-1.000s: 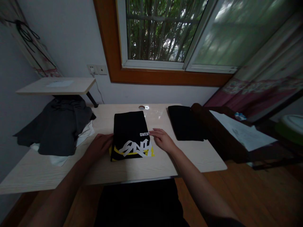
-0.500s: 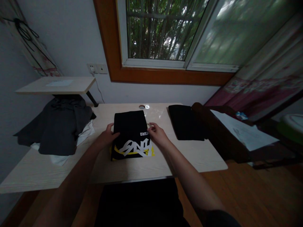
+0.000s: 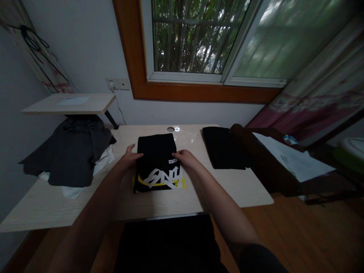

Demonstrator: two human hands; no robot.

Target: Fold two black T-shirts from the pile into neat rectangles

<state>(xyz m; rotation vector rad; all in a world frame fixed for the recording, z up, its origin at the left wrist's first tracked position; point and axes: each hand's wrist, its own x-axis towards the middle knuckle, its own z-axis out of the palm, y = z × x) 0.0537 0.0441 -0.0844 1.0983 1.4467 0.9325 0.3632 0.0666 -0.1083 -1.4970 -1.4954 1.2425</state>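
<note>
A folded black T-shirt [image 3: 156,146] with white lettering and yellow print lies flat on the pale wooden table [image 3: 227,193] in front of me. At its left edge is my left hand [image 3: 128,158], thumb on top of the cloth and index finger raised beside it; the other fingers are mostly hidden. My right hand [image 3: 186,158] pinches the right edge, its thumb over the cloth near the small white letters and its fingers curled at the side.
Dark grey and white clothes [image 3: 71,151] are heaped at the left, partly under a small raised shelf [image 3: 71,104]. Another folded black garment [image 3: 223,148] lies to the right. Beyond it stands a dark brown piece of furniture [image 3: 264,167] with a white sheet [image 3: 290,157] on it.
My right hand has closed in leftward, its thumb now over the T-shirt's right edge. My left hand has shifted slightly, its thumb still on the left edge. The T-shirt stays in place.
</note>
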